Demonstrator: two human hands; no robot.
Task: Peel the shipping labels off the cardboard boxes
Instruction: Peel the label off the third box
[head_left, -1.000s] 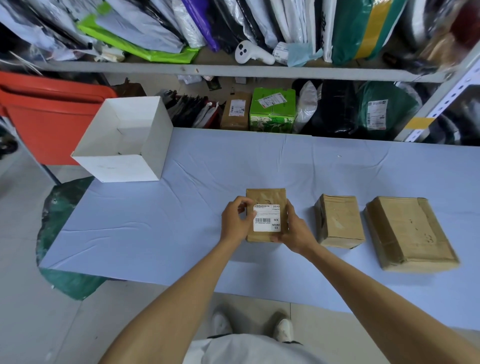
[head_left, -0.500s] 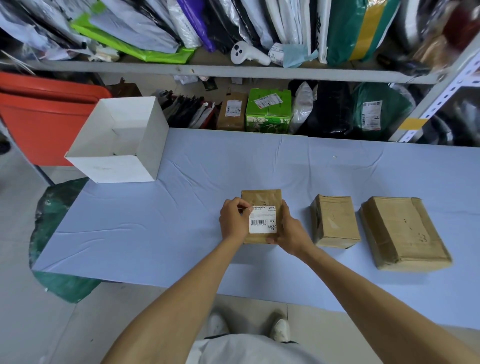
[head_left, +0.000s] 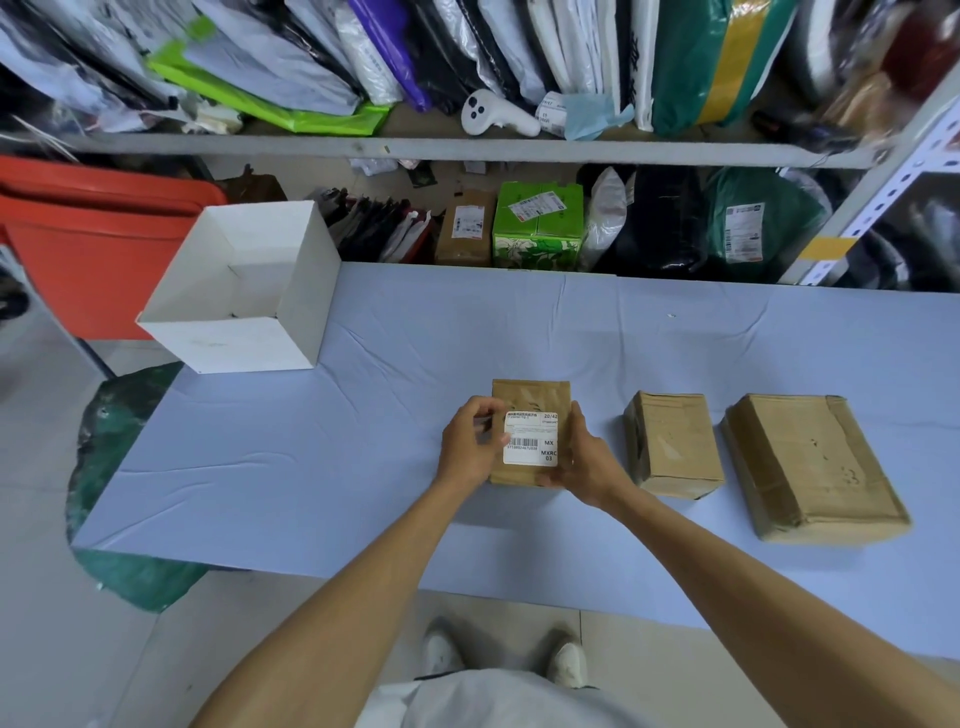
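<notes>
White carton (head_left: 244, 291): open-topped, standing on the far left corner of the bench (head_left: 363, 467), which is covered in a pale blue cloth.
Left hand (head_left: 467, 441): set against the left side of the small cardboard box (head_left: 527, 397), fingers (head_left: 491, 408) curled in and pinching at the left edge of the shipping label (head_left: 531, 439).
Shipping label: white, with a barcode and the letters MX and MXRC 03 (the finer print is too small to read); it lies on top of the small cardboard box and looks mostly flat; I cannot tell whether its left edge has lifted.
Small cardboard box: brown, near the middle of the bench, held between both hands.
Right hand (head_left: 584, 467): cupped round the box's right side and near corner, fingers together along the edge, thumb up beside the label.
Middle cardboard box (head_left: 670, 441): brown, taped, just to the right of the right hand, apart from it; no label on its visible faces.
Large cardboard box (head_left: 810, 462): brown and flat, furthest right, near the middle one but not touching.
</notes>
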